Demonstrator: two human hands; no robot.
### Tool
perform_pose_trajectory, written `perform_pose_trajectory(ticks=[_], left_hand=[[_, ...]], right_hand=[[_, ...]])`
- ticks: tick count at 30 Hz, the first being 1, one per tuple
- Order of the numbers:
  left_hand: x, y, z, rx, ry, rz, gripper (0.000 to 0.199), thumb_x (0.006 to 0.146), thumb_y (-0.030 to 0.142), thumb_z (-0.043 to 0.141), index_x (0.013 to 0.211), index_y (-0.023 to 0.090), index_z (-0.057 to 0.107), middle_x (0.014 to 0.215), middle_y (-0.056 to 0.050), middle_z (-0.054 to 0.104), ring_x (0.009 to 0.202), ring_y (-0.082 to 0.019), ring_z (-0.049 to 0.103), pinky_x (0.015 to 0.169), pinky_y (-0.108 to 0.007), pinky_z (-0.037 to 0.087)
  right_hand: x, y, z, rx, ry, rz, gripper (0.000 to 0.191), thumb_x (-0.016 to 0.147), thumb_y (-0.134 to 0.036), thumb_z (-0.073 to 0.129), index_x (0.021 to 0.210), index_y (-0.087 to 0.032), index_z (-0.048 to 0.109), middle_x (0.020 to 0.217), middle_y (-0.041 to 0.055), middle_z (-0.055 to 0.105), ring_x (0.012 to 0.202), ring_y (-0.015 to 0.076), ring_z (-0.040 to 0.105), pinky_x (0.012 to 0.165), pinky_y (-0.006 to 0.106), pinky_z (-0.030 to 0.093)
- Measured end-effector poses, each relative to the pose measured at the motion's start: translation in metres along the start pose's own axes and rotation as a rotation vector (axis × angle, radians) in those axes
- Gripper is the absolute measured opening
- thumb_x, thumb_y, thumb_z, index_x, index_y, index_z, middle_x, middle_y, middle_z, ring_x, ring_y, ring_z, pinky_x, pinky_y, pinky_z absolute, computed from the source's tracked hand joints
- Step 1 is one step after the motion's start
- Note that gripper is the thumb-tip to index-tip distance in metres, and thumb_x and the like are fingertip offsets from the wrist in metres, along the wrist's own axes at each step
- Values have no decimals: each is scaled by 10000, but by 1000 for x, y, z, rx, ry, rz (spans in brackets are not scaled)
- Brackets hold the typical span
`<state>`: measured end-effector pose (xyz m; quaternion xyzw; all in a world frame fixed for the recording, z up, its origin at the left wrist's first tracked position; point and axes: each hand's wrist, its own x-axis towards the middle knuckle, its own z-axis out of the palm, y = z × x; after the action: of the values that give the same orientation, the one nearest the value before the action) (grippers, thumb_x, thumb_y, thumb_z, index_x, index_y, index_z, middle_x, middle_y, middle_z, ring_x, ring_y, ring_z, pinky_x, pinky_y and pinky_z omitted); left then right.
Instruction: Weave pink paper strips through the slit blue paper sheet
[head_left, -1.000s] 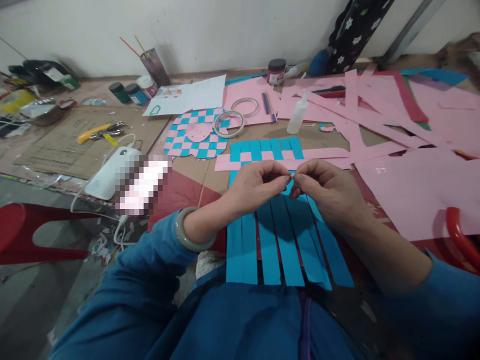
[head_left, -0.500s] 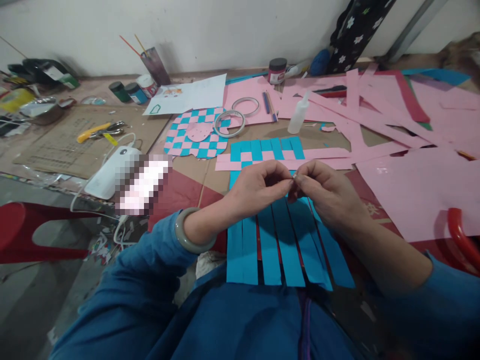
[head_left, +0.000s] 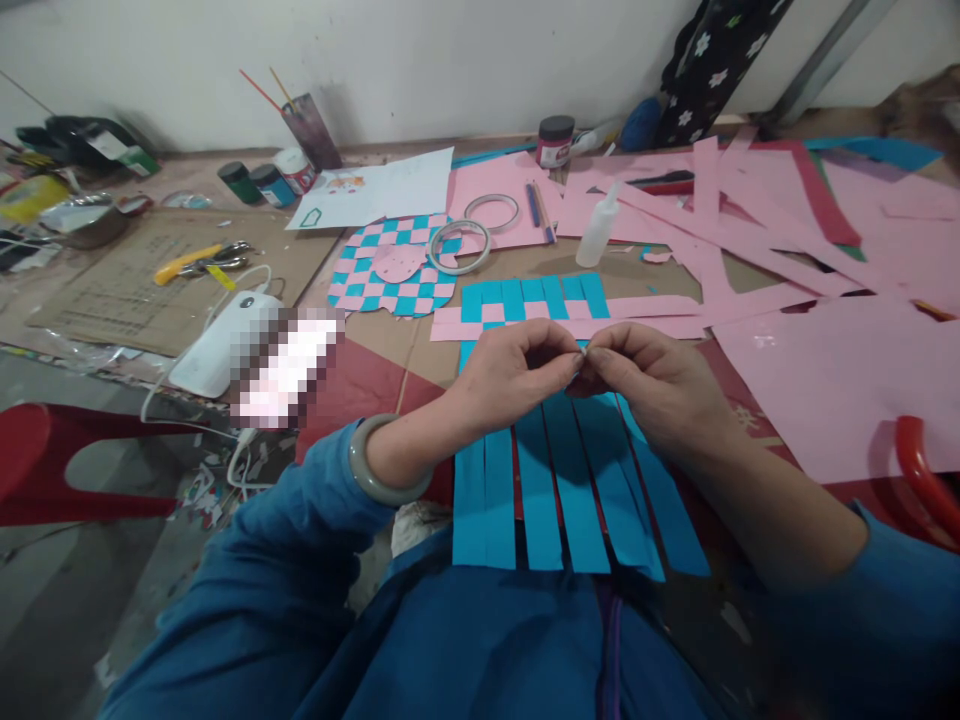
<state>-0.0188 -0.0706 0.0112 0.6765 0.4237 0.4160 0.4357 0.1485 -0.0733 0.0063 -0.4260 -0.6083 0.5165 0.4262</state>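
My left hand and my right hand meet fingertip to fingertip above the work, both closed in a pinch. A tiny pale bit shows between the fingertips, too small to name. Below them lies a blue paper sheet cut into long strips, its lower ends hanging toward my lap. At its upper part, pink paper strips run crosswise, woven over and under the blue ones. My hands hide the middle of the weave. A finished-looking blue and pink woven piece lies behind, to the left.
Two tape rolls rest by the woven piece. A squeeze bottle stands behind my hands. Pink paper and loose strips cover the right side. Pliers, a white power bank and paint jars are on the left.
My pinched fingertips have shifted very slightly to the left and up. Everything else stays in place.
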Motion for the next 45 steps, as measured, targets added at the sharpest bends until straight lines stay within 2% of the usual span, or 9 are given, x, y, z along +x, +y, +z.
perform_pose_trajectory(ticks=[9,19,26,39,45], left_hand=[[1,-3,-2,30,-21,27,100,813,232,608,779,147,648,741,-22,698,684,-107,641,622,-214,503],[0,2,-2,61,-32,22,89,804,173,599,749,141,662,733,-25,698,685,-105,627,645,-218,499],[0,-1,-1,91,-17,35,91,790,165,600,718,149,654,706,-11,693,661,-93,607,634,-216,480],[1,0,-1,7,-37,-19,68,752,151,595,704,141,641,660,-5,652,610,-78,564,560,-195,452],[2,-1,-1,-28,-32,-56,60,739,158,590,697,139,630,643,0,633,593,-75,547,542,-196,432]], right_hand=[[2,5,-2,-142,79,-54,79,750,-258,660,718,-214,603,665,-8,634,619,127,620,583,260,536],[1,6,-1,-166,103,-108,46,764,-220,616,722,-226,598,672,-11,662,601,125,649,543,239,526],[-1,6,-2,-216,75,-78,60,781,-240,627,733,-227,595,641,-12,652,576,126,638,529,241,513],[0,4,0,-96,27,6,153,771,-322,674,693,-229,579,619,-12,620,572,127,614,556,267,522],[0,2,0,-78,37,19,127,757,-267,664,687,-222,569,604,-17,612,556,118,598,547,257,511]])
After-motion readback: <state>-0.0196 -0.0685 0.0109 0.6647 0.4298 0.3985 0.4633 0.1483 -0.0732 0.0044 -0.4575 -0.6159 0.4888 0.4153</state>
